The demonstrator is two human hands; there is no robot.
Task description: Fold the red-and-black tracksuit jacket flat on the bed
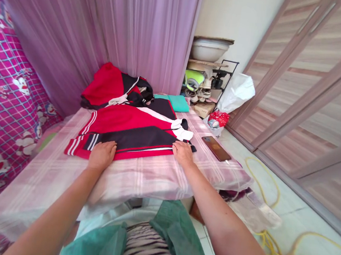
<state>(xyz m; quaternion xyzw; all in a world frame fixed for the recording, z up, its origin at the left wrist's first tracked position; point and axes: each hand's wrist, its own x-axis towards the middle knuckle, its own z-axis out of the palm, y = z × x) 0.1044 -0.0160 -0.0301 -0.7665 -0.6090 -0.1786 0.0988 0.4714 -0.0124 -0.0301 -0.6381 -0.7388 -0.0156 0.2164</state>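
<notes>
A red, black and white striped garment (133,133) lies flat and folded on a table covered with a pink plaid cloth (141,177). My left hand (102,155) rests palm down on the garment's near left edge, fingers flat. On the near right edge my right hand (183,153) also presses down, fingers stretched out. Behind the folded piece sits a rumpled pile of red and black clothing (116,87).
A phone (216,148) lies on the cloth right of my right hand. A teal folded item (177,102) sits at the table's far end. Purple curtains hang behind. A shelf with a basin (209,48), a white bag (236,92) and yellow cord (269,235) on the floor are at right.
</notes>
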